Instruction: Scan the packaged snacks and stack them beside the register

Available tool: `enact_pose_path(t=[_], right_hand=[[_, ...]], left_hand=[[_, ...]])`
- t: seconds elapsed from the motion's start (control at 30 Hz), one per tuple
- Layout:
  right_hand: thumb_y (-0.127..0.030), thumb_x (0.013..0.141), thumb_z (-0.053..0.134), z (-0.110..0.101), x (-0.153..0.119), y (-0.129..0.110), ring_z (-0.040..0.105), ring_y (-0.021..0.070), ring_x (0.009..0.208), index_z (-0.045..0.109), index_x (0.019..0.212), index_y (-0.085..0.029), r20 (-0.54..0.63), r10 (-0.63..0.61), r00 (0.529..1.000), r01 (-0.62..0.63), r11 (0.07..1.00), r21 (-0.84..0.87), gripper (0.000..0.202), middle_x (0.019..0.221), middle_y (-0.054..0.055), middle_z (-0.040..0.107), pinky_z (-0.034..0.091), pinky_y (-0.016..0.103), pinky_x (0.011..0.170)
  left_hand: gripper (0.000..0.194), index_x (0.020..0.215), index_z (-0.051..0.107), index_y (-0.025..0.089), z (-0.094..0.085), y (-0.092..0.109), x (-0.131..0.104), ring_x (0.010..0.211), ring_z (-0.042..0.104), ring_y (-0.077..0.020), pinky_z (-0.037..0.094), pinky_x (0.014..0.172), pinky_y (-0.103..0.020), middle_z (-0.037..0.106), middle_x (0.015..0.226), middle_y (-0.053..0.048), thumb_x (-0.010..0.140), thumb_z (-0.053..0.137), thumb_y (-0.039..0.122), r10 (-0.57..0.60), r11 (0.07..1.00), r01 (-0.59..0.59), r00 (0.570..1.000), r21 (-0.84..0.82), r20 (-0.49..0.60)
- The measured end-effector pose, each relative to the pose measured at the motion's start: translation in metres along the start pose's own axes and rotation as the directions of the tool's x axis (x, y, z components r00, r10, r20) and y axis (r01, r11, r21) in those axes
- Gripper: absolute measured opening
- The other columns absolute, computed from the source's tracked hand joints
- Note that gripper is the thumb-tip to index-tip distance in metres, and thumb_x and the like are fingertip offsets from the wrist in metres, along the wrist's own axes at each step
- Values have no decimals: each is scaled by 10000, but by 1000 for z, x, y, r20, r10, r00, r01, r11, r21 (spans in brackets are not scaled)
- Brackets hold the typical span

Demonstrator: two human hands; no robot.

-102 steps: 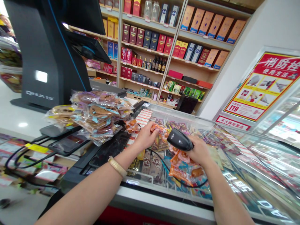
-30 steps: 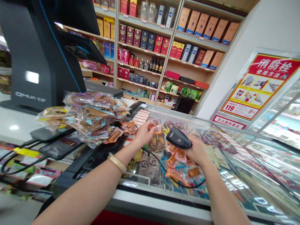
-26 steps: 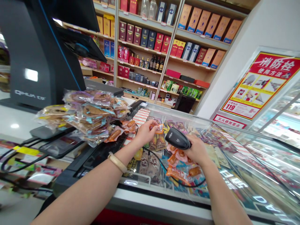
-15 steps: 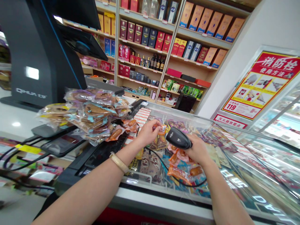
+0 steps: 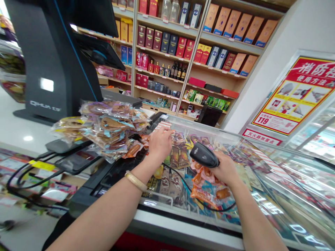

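Note:
My right hand is closed round the handle of a black barcode scanner, whose head points left. Orange-wrapped sausage packets lie on the glass counter top below it, with the scanner's black cable looped around them. My left hand, back side up, is over the counter's left part, its visible fingers apart; what is under the palm is hidden. Just left of it, more sausage packets lie beside a heap of clear-bagged brown flat snacks.
A dark register screen stands at the left, with cables below it. Packaged snacks show through the glass display case. Shelves of boxes and bottles stand behind; a red and yellow sign is on the right.
My left hand has moved left, away from the scanner, and its fingers have spread. The small orange packet at its fingertips no longer shows there. The view has shifted slightly.

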State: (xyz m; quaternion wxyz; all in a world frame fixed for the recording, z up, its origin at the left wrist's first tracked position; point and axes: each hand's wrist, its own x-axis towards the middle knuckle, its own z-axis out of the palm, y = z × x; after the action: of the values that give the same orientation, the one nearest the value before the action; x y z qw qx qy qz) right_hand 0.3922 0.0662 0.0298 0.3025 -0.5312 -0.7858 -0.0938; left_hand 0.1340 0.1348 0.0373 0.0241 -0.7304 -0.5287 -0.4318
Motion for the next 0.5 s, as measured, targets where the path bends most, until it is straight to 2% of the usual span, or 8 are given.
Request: enact_pose_path(t=[0.07, 0.13, 0.23, 0.3, 0.37, 0.43, 0.47, 0.5], right_hand=[[-252, 736, 543, 0, 0, 0, 616, 194, 711, 709, 861, -206, -8, 6, 1000, -6, 1000, 3, 213, 768, 45, 695, 446, 284, 685], [-254, 736, 542, -1, 0, 0, 617, 193, 706, 700, 836, -209, -8, 20, 1000, -20, 1000, 13, 193, 766, 42, 694, 445, 282, 677], [-272, 740, 551, -2, -1, 2, 619, 194, 700, 681, 798, -214, -37, 51, 998, -50, 998, 30, 154, 764, 38, 692, 447, 283, 671], [-293, 740, 559, -3, -1, 3, 626, 203, 727, 677, 813, -215, -82, 62, 995, -58, 997, 40, 159, 793, 45, 700, 455, 290, 685], [-315, 735, 562, -3, -1, 5, 630, 209, 731, 675, 823, -213, -130, 72, 989, -67, 997, 43, 176, 802, 54, 704, 459, 294, 682], [-333, 731, 562, -3, -1, 7, 626, 205, 697, 672, 812, -210, -160, 86, 983, -82, 996, 32, 183, 776, 56, 699, 455, 289, 655], [-340, 732, 561, -3, -1, 8, 623, 203, 677, 670, 806, -208, -170, 91, 981, -88, 996, 22, 186, 764, 55, 695, 451, 287, 644], [-345, 734, 560, -3, -1, 9, 621, 201, 666, 669, 804, -207, -177, 94, 980, -93, 996, 11, 189, 757, 54, 693, 449, 286, 637]], left_hand=[[347, 1028, 714, 241, -10, -9, 3, 1024, 538, -292, 414, 862, -448, 638, 1156, -79, 826, 457, 126, -65, 981, 70, 997, 183, -30], [327, 977, 724, 224, -18, -18, 6, 1041, 511, -323, 396, 854, -475, 642, 1131, -103, 807, 465, 118, -141, 944, 144, 990, 297, -33], [279, 912, 723, 185, -22, -25, 8, 1068, 489, -355, 386, 863, -499, 637, 1073, -150, 796, 477, 125, -212, 909, 202, 977, 366, -11], [303, 978, 711, 179, -19, -22, 8, 1100, 478, -363, 387, 883, -505, 619, 1105, -162, 781, 489, 116, -205, 921, 199, 979, 335, -15], [358, 1075, 682, 191, -12, -13, 5, 1121, 482, -348, 395, 913, -498, 605, 1142, -156, 781, 493, 112, -144, 963, 139, 990, 230, 5], [369, 1116, 660, 199, -4, 0, -2, 1085, 527, -296, 420, 931, -443, 622, 1114, -130, 796, 494, 122, -5, 999, 1, 994, 38, 113], [353, 1111, 659, 200, 1, 7, -6, 1041, 559, -262, 438, 923, -401, 638, 1075, -112, 805, 497, 131, 101, 993, -86, 976, -82, 194], [329, 1097, 662, 201, 5, 14, -12, 986, 588, -229, 455, 902, -356, 653, 1029, -92, 814, 502, 144, 223, 964, -169, 935, -205, 274]])
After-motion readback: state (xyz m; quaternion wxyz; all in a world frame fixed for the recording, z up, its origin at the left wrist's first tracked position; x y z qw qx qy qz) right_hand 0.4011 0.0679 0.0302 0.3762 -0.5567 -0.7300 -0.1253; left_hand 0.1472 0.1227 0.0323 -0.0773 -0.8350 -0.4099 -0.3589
